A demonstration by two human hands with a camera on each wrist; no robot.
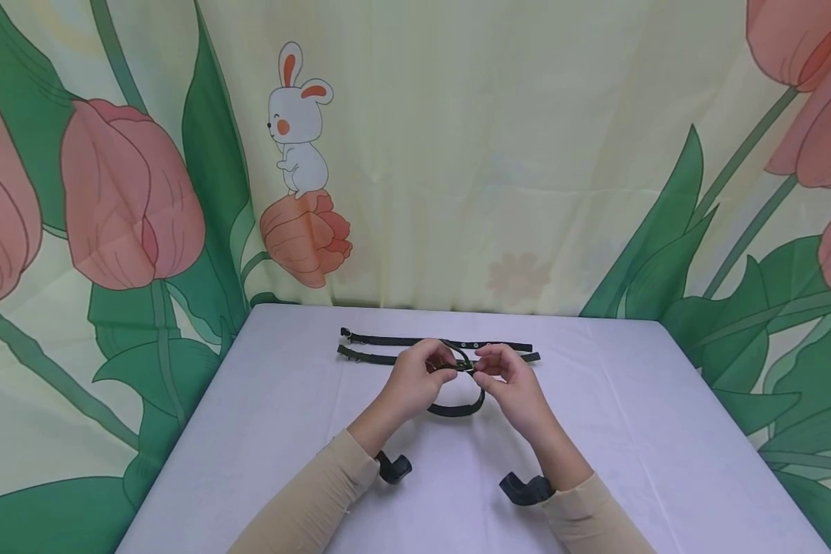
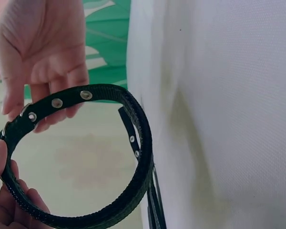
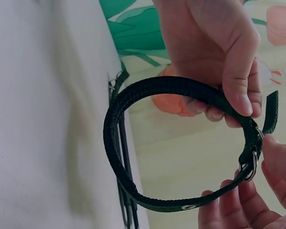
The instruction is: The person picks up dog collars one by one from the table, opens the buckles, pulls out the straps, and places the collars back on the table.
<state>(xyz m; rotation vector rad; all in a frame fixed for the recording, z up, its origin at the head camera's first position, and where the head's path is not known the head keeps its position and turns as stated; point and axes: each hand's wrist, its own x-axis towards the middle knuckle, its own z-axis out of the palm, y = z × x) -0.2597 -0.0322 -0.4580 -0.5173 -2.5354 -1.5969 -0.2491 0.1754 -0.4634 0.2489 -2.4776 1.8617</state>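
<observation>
A black collar [image 1: 455, 411] with metal eyelets and a buckle [image 3: 251, 166] is bent into a loop above the table, its strap run through the buckle. My left hand [image 1: 415, 378] pinches the band, thumb on top and fingers curled beneath. On the other side, my right hand [image 1: 515, 385] holds the collar at the buckle between thumb and fingers. The collar's short free end [image 3: 272, 112] sticks out past the buckle in the right wrist view. Both hands are close together over the far half of the table.
Two more black collars, a farther one [image 1: 388, 340] and a nearer one [image 1: 365, 356], lie stretched out side by side behind the hands on the white table [image 1: 305, 446]. A curtain [image 1: 443, 154] printed with tulips and a rabbit hangs behind the table's far edge.
</observation>
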